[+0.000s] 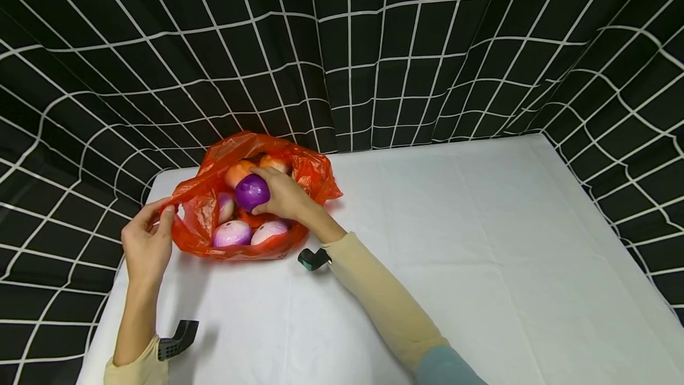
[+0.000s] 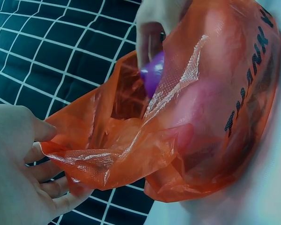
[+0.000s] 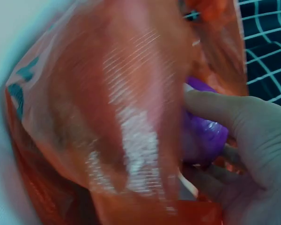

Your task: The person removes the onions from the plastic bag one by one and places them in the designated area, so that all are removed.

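Observation:
A thin red plastic bag (image 1: 320, 178) lies on its base with its mouth open upward. My left hand (image 1: 146, 242) pinches the bag's rim at the left between thumb and fingers; the left wrist view shows the plastic stretched from that hand (image 2: 23, 168). Inside the mouth, my right hand (image 1: 285, 195) grips a glossy purple onion (image 1: 252, 193), its thumb and fingers around the sides. In the right wrist view the bag's wall hides part of this onion (image 3: 203, 133). Pale onions with purple sides (image 1: 232, 234) and orange round pieces (image 1: 238, 173) lie about it in the bag.
The bag stands on a table with a white cloth (image 1: 481, 242), near its back left corner. Black curtains with a white grid (image 1: 374, 64) enclose the back and sides. A dark wrist device (image 1: 179, 340) sits on the left forearm, another (image 1: 312, 259) by the right wrist.

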Demonstrator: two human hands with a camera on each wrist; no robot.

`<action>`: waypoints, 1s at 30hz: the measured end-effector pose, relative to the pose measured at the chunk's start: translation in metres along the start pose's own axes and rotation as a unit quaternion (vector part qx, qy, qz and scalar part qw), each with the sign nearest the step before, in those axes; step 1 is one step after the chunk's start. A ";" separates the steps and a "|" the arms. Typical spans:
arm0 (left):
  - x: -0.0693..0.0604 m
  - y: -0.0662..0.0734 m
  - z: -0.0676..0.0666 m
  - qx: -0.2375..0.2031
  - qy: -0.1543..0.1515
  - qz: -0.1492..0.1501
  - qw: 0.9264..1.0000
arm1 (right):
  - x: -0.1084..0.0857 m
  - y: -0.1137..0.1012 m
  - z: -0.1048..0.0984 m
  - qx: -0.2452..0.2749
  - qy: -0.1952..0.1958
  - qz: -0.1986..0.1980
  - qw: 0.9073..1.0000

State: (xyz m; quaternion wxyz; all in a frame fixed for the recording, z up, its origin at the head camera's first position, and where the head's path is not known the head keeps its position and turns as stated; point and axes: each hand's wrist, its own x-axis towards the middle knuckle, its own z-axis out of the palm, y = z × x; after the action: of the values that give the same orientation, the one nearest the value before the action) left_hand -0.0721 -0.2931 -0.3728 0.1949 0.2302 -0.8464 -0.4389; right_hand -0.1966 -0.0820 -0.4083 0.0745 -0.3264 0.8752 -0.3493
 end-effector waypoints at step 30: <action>-0.003 0.003 0.001 -0.017 0.008 -0.002 1.000 | -0.051 0.020 -0.058 0.149 0.060 -0.027 0.987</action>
State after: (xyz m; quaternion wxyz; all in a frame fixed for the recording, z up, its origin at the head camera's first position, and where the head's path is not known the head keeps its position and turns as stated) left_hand -0.0713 -0.2892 -0.3707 0.2046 0.2316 -0.8370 -0.4516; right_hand -0.1887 -0.0065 -0.3833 0.0604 -0.3132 0.8072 -0.4967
